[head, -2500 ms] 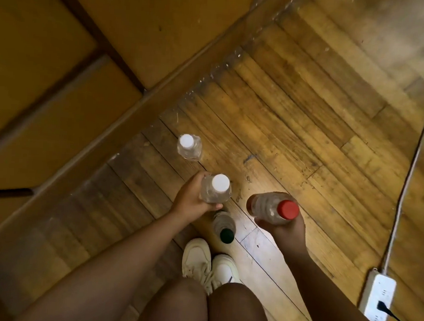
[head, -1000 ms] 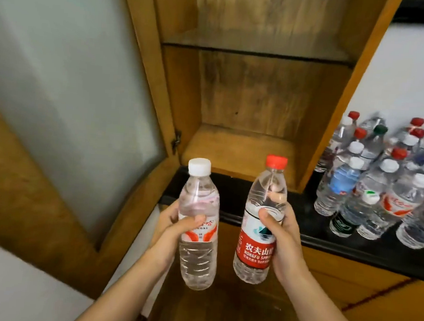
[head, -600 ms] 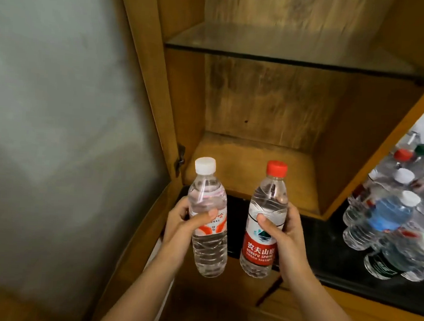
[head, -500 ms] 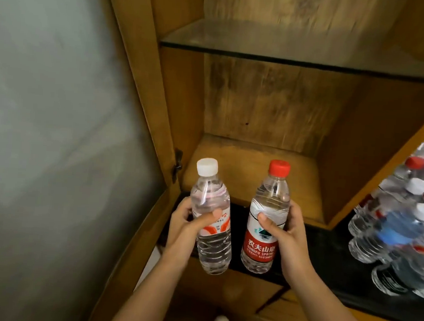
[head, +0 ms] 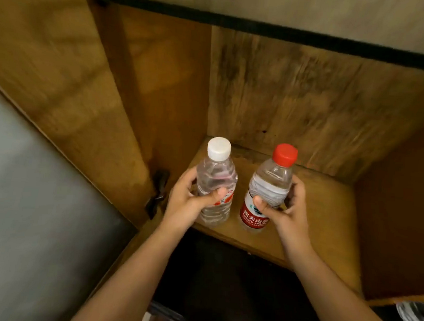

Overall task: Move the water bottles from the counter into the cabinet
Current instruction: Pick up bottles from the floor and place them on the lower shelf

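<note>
My left hand (head: 186,203) grips a clear white-capped bottle (head: 216,170) around its middle. My right hand (head: 287,210) grips a clear red-capped bottle (head: 272,182) with a red label. Both bottles are upright, side by side, inside the open wooden cabinet, over the front left of its bottom shelf (head: 322,218). Whether their bases touch the shelf I cannot tell.
The cabinet door (head: 40,198) with a frosted pane stands open at the left, its hinge (head: 158,194) by my left hand. A glass shelf (head: 265,26) spans the cabinet above. The black counter (head: 222,281) lies below the shelf. Other bottles (head: 418,320) peek in at the lower right.
Both hands have carried the bottles forward from in front of the cabinet into it, low over the bottom shelf. The view has come closer; the counter's bottles have mostly left view.
</note>
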### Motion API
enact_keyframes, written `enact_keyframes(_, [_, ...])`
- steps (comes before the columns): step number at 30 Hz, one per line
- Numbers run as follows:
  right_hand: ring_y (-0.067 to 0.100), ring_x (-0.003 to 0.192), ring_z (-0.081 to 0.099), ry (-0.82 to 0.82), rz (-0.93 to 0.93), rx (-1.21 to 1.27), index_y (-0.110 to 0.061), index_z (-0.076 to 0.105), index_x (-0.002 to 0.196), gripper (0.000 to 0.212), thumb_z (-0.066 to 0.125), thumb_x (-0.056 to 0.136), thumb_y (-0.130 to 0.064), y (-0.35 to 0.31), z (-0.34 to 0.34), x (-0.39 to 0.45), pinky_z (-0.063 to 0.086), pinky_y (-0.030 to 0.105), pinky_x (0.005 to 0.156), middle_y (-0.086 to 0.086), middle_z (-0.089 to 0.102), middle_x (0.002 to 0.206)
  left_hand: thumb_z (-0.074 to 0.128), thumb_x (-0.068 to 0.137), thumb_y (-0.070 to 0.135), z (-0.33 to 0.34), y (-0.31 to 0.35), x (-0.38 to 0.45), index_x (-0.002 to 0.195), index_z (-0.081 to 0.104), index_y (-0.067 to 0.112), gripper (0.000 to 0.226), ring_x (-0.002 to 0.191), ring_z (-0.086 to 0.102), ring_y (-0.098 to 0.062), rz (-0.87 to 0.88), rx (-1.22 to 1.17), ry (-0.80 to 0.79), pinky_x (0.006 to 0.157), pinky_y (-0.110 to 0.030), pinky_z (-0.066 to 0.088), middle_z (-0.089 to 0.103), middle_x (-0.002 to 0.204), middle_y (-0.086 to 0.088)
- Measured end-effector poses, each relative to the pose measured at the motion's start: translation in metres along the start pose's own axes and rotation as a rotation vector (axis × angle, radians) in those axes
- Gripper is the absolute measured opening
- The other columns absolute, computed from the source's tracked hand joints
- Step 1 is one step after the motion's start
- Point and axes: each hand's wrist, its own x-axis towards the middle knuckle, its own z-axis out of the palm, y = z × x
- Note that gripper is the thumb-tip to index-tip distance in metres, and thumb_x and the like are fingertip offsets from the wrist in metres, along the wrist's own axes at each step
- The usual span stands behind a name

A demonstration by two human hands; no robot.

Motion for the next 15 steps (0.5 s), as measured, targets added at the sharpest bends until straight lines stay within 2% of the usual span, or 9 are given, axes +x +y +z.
enact_keyframes(3, [-0.017,0.088,0.058,-0.003,-0.005,-0.005,-0.017,0.040,0.118,0.066,0.070,0.068,0.013,0.012,0.008,0.023,0.046,0.004,0.071,-0.011,0.055,0.108,0.073,0.060,0.035,0.003,-0.002,0.027,0.106,0.056,0.040,0.049,0.099,0.058,0.010,0.042,0.009,-0.037,0.072,-0.004,0.046,0.065,0.102,0.026])
enact_keyframes(5, [-0.016,0.090,0.058,0.003,-0.003,-0.006,-0.019,0.040,0.119,0.066,0.071,0.068,0.010,0.018,0.011,0.036,0.046,0.005,0.072,-0.011,0.055,0.109,0.072,0.061,0.035,0.006,-0.005,0.043,0.113,0.055,0.036,0.055,0.099,0.058,0.011,0.047,0.022,-0.066,0.072,-0.004,0.046,0.063,0.107,0.022])
enact_keyframes(7, [-0.016,0.090,0.058,0.009,-0.003,-0.004,-0.020,0.040,0.119,0.066,0.072,0.068,0.008,0.023,0.013,0.046,0.047,0.006,0.073,-0.012,0.056,0.109,0.072,0.062,0.034,0.009,-0.008,0.058,0.121,0.053,0.028,0.063,0.101,0.059,0.007,0.044,0.042,-0.093,0.075,-0.006,0.048,0.062,0.113,0.016])
enact_keyframes(11, [-0.016,0.090,0.058,0.020,-0.015,-0.013,-0.022,0.040,0.118,0.067,0.072,0.067,0.009,0.031,0.013,0.058,0.046,0.005,0.074,-0.013,0.056,0.108,0.072,0.072,0.021,0.013,-0.016,0.076,0.129,0.049,0.020,0.061,0.110,0.057,-0.004,0.025,0.081,-0.142,0.085,-0.016,0.046,0.061,0.118,0.009])
enact_keyframes(13, [-0.015,0.093,0.058,0.019,-0.011,-0.013,-0.027,0.041,0.116,0.068,0.075,0.065,0.001,0.036,0.011,0.059,0.046,0.006,0.076,-0.015,0.056,0.109,0.071,0.074,0.019,0.014,-0.020,0.081,0.130,0.048,0.020,0.061,0.113,0.056,-0.007,0.015,0.076,-0.145,0.090,-0.021,0.046,0.060,0.121,0.007])
enact_keyframes(15, [-0.013,0.099,0.056,0.017,-0.010,-0.024,-0.031,0.041,0.116,0.069,0.079,0.061,-0.012,0.038,0.009,0.055,0.046,0.007,0.080,-0.017,0.056,0.111,0.070,0.075,0.016,0.015,-0.023,0.080,0.131,0.046,0.019,0.061,0.111,0.056,-0.002,0.016,0.054,-0.132,0.089,-0.017,0.047,0.059,0.120,0.008])
